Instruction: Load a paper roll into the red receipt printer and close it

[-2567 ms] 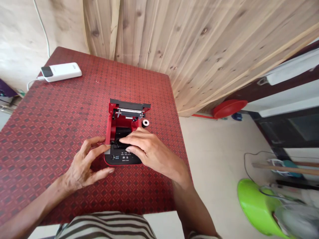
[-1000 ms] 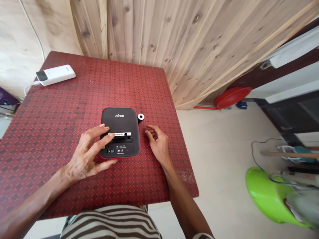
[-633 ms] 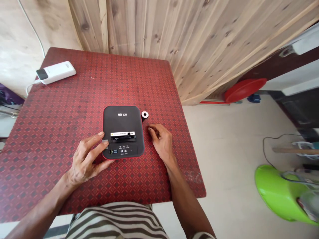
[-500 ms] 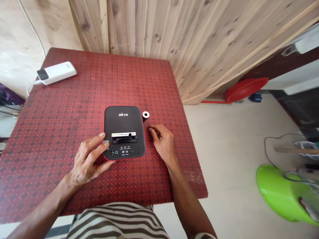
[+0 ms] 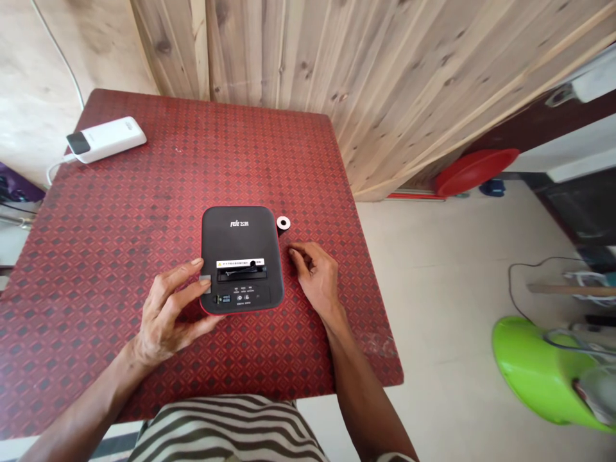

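Observation:
A receipt printer [image 5: 240,247] with a dark top and red sides lies on the table, its lid down. A crumpled black strip [image 5: 240,269] sticks out of its paper slot below a white label. My left hand [image 5: 168,308] grips the printer's left front corner, fingertips at the grey side latch [image 5: 205,284] and thumb at the front edge. Right of the printer, my right hand [image 5: 317,276] rests on the table with its fingers curled in and nothing visible in them. A small roll [image 5: 283,223] with a white end and black side stands by the printer's upper right side.
The red patterned table [image 5: 216,154] meets a wooden plank wall [image 5: 289,58] at the back. A white power bank [image 5: 113,138] with a cable lies at the far left corner. On the floor to the right are a green plastic object [image 5: 529,366] and a red basin [image 5: 476,172].
The printer's lid, raised at first with my right hand inside, is now down. My right hand has withdrawn to the table on the right. My left hand stays at the printer's left side.

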`<state>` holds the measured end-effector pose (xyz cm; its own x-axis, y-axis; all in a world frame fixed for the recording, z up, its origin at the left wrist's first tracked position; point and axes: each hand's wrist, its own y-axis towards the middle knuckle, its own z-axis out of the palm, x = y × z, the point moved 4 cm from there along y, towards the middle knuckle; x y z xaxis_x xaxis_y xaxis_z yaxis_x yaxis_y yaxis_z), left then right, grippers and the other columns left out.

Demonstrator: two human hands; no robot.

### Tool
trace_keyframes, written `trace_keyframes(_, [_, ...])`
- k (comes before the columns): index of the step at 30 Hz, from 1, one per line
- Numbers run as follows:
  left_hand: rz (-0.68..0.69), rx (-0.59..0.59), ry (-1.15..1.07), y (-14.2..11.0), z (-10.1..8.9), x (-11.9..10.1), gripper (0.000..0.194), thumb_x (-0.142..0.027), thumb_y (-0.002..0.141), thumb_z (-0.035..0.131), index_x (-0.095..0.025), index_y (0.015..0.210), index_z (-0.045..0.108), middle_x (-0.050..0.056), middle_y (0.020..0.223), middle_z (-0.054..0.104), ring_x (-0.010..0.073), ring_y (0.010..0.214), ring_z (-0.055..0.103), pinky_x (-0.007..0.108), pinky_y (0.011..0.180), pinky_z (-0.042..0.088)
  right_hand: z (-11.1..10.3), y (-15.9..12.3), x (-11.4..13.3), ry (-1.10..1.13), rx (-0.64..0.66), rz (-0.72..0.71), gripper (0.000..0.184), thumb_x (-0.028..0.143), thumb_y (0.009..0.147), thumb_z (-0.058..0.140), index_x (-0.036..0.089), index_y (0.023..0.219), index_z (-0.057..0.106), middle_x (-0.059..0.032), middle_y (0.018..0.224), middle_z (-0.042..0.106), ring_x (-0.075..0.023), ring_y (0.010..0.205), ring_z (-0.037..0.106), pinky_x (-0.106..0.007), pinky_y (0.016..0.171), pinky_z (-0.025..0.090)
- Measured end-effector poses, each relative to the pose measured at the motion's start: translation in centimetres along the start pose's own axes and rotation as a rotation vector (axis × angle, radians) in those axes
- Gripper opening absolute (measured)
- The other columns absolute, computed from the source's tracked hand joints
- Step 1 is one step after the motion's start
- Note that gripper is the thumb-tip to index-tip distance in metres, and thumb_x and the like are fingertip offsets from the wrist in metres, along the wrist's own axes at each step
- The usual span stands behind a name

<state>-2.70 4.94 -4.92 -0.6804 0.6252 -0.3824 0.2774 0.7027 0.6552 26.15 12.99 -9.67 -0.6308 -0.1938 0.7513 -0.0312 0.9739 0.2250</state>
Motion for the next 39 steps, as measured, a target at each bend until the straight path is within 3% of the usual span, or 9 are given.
trace_keyframes(10, [-0.055,0.047,-0.015,0.5,-0.1,0.3,0.058,-0.032,0.080,0.088,-0.023,0.129,0.059,0.014,0.142,0.062,0.0356,0.140,0.057,0.057,0.112,0.053,-0.1,-0.1,0.0,0.024,-0.007,0.024,0.019,0.029,0.100,0.059,0.021,0.095,0.076,-0.0038,0.087,0.075,-0.0185,0.075,0.067,-0.032,0.070,0.051])
trace_keyframes(13, [-0.056,0.033,-0.039,0.1,0.2,0.4,0.059,-0.029,0.080,0.088,-0.020,0.130,0.058,0.017,0.142,0.060,0.0355,0.138,0.058,0.054,0.110,0.054,-1.8,0.0,2.3,0.038,-0.058,-0.020,0.015,0.027,0.099,0.064,0.022,0.097,0.077,-0.0017,0.085,0.076,-0.0166,0.071,0.067,-0.031,0.064,0.051])
trace_keyframes(16, [-0.029,0.018,-0.041,-0.4,0.5,0.4,0.062,-0.028,0.080,0.088,-0.017,0.132,0.058,0.019,0.141,0.060,0.0335,0.135,0.061,0.048,0.107,0.057,-3.4,0.8,7.0,0.003,-0.052,-0.217,0.010,0.024,0.100,0.067,0.024,0.103,0.077,-0.0003,0.088,0.077,-0.0142,0.071,0.068,-0.029,0.066,0.054])
trace_keyframes(19, [-0.016,0.003,-0.053,-0.7,0.6,0.5,0.066,-0.027,0.080,0.088,-0.017,0.137,0.056,0.019,0.142,0.059,0.0315,0.132,0.063,0.045,0.104,0.058,-2.2,2.2,12.2,-0.161,0.161,-0.460,0.020,0.016,0.105,0.058,0.023,0.112,0.076,-0.0048,0.107,0.079,-0.0166,0.097,0.074,-0.031,0.088,0.059])
trace_keyframes(21, [-0.013,0.012,-0.050,-0.8,0.6,0.5,0.068,-0.025,0.081,0.087,-0.018,0.140,0.054,0.019,0.142,0.059,0.0305,0.131,0.063,0.045,0.104,0.059,0.0,3.3,14.2,-0.386,0.390,-0.494,0.027,0.010,0.105,0.051,0.020,0.116,0.074,-0.0080,0.115,0.078,-0.0202,0.103,0.074,-0.034,0.087,0.059])
trace_keyframes(24, [-0.010,0.024,-0.031,-0.8,0.7,0.4,0.068,-0.025,0.083,0.085,-0.019,0.142,0.052,0.019,0.143,0.059,0.0296,0.131,0.062,0.043,0.103,0.059,3.3,4.8,15.2,-0.660,0.655,-0.416,0.028,0.008,0.104,0.048,0.014,0.119,0.070,-0.0128,0.115,0.076,-0.0237,0.094,0.075,-0.035,0.074,0.058])
trace_keyframes(28, [-0.008,0.026,-0.030,-0.9,0.9,0.2,0.069,-0.028,0.087,0.081,-0.019,0.148,0.049,0.020,0.143,0.059,0.0285,0.128,0.064,0.041,0.100,0.060,5.1,5.7,15.2,-0.737,0.762,-0.440,0.024,0.009,0.103,0.049,0.013,0.113,0.071,-0.0147,0.111,0.076,-0.0258,0.092,0.075,-0.037,0.073,0.055])
trace_keyframes(32, [-0.020,0.053,0.010,-1.1,1.1,0.1,0.070,-0.031,0.090,0.079,-0.019,0.151,0.048,0.020,0.141,0.060,0.0286,0.125,0.065,0.041,0.100,0.059,4.7,5.8,15.1,-0.713,0.740,-0.469,0.018,0.014,0.102,0.056,0.014,0.110,0.071,-0.0136,0.109,0.076,-0.0243,0.087,0.074,-0.036,0.071,0.052])
trace_keyframes(39, [-0.029,0.065,0.004,-1.2,1.0,0.2,0.077,-0.031,0.089,0.079,-0.020,0.156,0.043,0.020,0.144,0.059,0.0288,0.125,0.065,0.041,0.101,0.059,1.1,4.0,16.0,-0.540,0.454,-0.459,0.009,0.021,0.098,0.063,0.018,0.102,0.071,-0.0077,0.103,0.075,-0.0196,0.080,0.071,-0.031,0.063,0.050])
